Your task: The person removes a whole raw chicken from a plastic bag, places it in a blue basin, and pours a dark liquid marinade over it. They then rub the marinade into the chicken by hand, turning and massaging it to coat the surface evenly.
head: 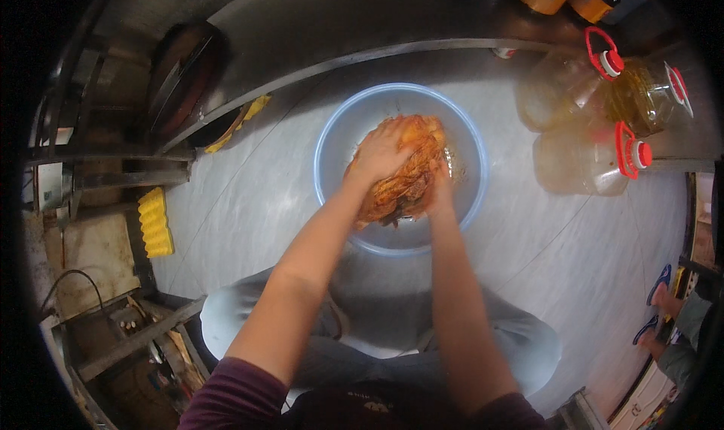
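A round, pale blue translucent plastic basin (pixel 475 204) stands on the grey floor between my knees. Inside lies a large, wrinkled, reddish-brown mass of seasoned food (pixel 396 187) that looks like marinated meat, shiny with sauce. My left hand (pixel 387 150) is laid over its upper left side, fingers pointing away from me. Against its right side is my right hand (pixel 440 187), with the fingertips partly hidden by the food. The mass is held between both hands. Reddish liquid spots mark the basin's inner wall at right.
Large plastic jugs with red handles stand at right: one in front (pixel 582 164), one behind (pixel 557 93), and an oil-filled one (pixel 639 96). A metal shelf edge (pixel 339 62) crosses ahead. A yellow ridged tray (pixel 155 222) lies left. Another person's slippered feet (pixel 659 294) are at far right.
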Action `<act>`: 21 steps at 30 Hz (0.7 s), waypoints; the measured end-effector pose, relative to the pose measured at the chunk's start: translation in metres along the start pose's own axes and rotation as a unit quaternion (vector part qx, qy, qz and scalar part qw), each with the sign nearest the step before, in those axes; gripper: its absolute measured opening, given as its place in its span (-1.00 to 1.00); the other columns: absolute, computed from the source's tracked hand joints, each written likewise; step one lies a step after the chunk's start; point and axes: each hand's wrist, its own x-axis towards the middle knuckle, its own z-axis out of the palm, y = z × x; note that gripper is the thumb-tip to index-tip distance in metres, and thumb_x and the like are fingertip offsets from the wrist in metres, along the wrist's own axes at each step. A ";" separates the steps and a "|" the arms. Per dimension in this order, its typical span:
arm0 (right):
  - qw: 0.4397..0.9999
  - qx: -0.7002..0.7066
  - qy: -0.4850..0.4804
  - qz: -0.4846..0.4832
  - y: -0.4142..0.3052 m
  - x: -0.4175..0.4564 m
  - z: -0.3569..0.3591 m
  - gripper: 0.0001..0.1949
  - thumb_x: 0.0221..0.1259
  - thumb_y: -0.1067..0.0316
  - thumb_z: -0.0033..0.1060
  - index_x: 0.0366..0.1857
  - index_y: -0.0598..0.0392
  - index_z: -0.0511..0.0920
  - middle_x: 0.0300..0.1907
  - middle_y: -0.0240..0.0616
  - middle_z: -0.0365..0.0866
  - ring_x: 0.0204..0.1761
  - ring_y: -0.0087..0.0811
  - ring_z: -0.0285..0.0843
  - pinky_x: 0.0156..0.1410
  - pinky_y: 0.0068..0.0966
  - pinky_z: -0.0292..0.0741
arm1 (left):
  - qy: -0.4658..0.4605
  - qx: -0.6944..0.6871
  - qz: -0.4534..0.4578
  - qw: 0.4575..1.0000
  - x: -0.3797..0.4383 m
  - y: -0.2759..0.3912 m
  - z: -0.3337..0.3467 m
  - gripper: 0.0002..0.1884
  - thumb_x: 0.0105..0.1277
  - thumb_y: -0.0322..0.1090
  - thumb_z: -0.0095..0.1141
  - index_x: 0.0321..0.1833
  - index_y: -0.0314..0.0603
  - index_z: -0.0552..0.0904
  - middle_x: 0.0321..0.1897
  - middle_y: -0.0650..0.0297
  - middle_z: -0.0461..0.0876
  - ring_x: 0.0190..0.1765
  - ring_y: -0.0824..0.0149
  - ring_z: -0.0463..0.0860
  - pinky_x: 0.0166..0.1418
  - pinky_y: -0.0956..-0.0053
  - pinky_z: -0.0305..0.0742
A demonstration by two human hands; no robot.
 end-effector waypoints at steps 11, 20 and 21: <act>0.766 -0.585 0.177 -0.197 -0.012 -0.030 0.052 -0.48 0.36 0.25 -0.04 0.36 0.19 0.22 0.30 0.13 0.27 0.27 0.10 0.30 0.37 -0.15 0.27 | -0.022 0.058 0.175 0.983 0.019 0.018 0.025 -0.49 0.40 -0.08 -0.18 0.40 0.01 0.38 0.40 0.11 0.33 0.46 0.05 0.23 0.51 -0.03 -0.01; 0.768 -0.578 0.142 -0.235 0.000 -0.009 0.029 -0.55 0.47 0.22 -0.21 0.36 0.16 0.25 0.23 0.12 0.35 0.28 0.07 0.27 0.41 -0.13 0.19 | 0.021 -0.012 0.032 0.999 0.036 -0.002 0.020 -0.46 0.37 -0.02 -0.12 0.38 -0.01 0.39 0.37 0.07 0.37 0.41 0.04 0.32 0.47 0.15 0.18; 0.783 -0.564 0.138 -0.224 0.001 -0.006 0.026 -0.54 0.45 0.25 -0.17 0.36 0.16 0.24 0.24 0.12 0.34 0.29 0.06 0.26 0.42 -0.13 0.19 | 0.054 -0.009 0.024 0.998 0.024 -0.005 0.019 -0.46 0.37 -0.02 -0.12 0.38 -0.02 0.39 0.36 0.04 0.37 0.40 0.03 0.33 0.46 0.17 0.19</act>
